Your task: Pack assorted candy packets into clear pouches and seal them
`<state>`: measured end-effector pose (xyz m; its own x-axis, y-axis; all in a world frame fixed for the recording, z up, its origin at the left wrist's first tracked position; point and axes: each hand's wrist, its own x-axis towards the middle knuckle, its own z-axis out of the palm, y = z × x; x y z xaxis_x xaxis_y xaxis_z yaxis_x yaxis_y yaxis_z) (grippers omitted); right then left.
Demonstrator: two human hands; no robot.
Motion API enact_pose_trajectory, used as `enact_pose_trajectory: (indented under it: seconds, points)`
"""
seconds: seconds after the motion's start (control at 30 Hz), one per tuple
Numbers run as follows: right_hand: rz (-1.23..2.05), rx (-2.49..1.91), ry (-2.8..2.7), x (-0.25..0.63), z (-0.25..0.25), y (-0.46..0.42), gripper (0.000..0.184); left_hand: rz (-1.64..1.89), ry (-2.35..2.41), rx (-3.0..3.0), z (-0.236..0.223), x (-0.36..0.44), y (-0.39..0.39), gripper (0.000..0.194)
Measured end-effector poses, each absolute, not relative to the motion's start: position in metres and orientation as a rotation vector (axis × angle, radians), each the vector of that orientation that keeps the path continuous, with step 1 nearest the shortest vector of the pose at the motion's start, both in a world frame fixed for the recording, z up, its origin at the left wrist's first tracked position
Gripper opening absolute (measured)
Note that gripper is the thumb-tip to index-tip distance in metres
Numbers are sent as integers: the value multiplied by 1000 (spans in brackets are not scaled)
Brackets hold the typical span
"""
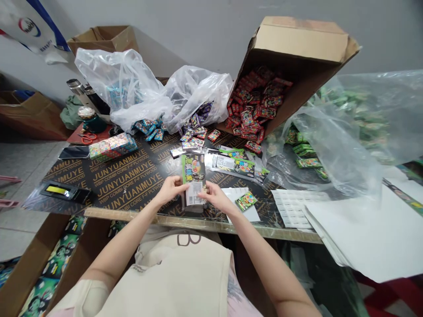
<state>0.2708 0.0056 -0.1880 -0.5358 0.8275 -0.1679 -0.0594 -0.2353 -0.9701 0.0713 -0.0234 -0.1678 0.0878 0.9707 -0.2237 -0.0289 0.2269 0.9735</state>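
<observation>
My left hand (172, 190) and my right hand (216, 197) both pinch a tall clear packet (194, 178) with a green printed header, held upright over the near edge of the black plywood table (132, 178). A white label shows on its lower half between my fingers. A small green candy pack (246, 200) lies just right of my right hand on a white sheet (243, 193). More flat printed packets (233, 163) lie behind the held one.
A tipped cardboard box (297, 57) spills red candy packs (254, 105) at the back right. Clear plastic bags (132, 88) hold blue and purple packs. A large bag of green packs (330, 132) fills the right. White label sheets (292, 207), a black device (64, 191), scissors (87, 138).
</observation>
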Motion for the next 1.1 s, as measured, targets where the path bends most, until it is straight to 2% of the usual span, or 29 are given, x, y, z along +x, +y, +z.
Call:
enact_pose_trajectory:
  seconds: [0.07,0.2,0.3,0.43,0.6,0.73,0.87,1.0,1.1]
  points:
    - [1802,-940,-1307,272,-188,9,48,939,1177,1037,-174,74,-26,42]
    - [1623,-953,-1211,270,-188,9,38,1033,1113,1067,-180,80,-25,48]
    - [1579,-951,-1168,264,-185,5,41,1145,1114,1041,-181,85,-24,47]
    - [1569,-955,-853,258,-171,5,43,1072,1064,1005,-182,95,-34,44]
    - [1572,-1005,-873,257,-153,5,18,1234,1049,698,-172,112,-45,36]
    - [1652,-956,-893,260,-147,0,13,1220,1095,451,-152,112,-35,29]
    - [1649,-930,-942,266,-144,-2,11,1205,1182,699,-129,104,-30,17]
    - [1318,-947,-1260,275,-148,-4,12,1309,1312,1177,-113,99,-38,13]
    - [1203,-893,-1438,282,-148,-6,12,1262,1348,1331,-111,94,-40,14]
